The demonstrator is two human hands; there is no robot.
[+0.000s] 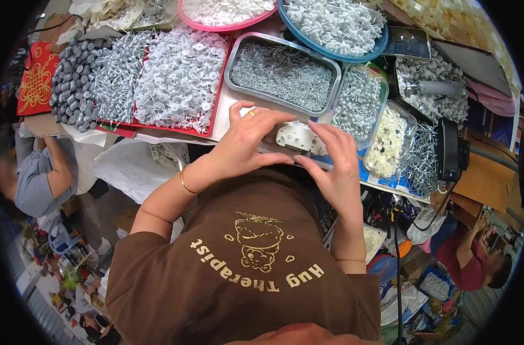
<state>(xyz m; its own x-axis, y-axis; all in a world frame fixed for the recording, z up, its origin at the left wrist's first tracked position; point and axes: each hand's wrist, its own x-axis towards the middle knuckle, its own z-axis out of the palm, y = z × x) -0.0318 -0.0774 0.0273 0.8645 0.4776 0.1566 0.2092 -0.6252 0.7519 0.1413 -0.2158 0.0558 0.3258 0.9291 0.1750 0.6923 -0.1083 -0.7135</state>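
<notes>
At the table's near edge, a small white piece with several small holes sits in a metal-looking holder between my hands. My left hand curls round its left side, index fingertip at the top and thumb along the near edge. On the other side, my right hand grips with the index finger at the upper right and the thumb below. The two thumb tips nearly meet. A metal tray of small screws stands just beyond my fingers. Whether a small part is pinched between the thumbs cannot be made out.
Left of my hands, a red tray holds white-headed pins and nails, beside grey cylindrical plugs. Farther back are a pink basin and a blue basin. Clear tubs and loose screws lie right. Other people work nearby.
</notes>
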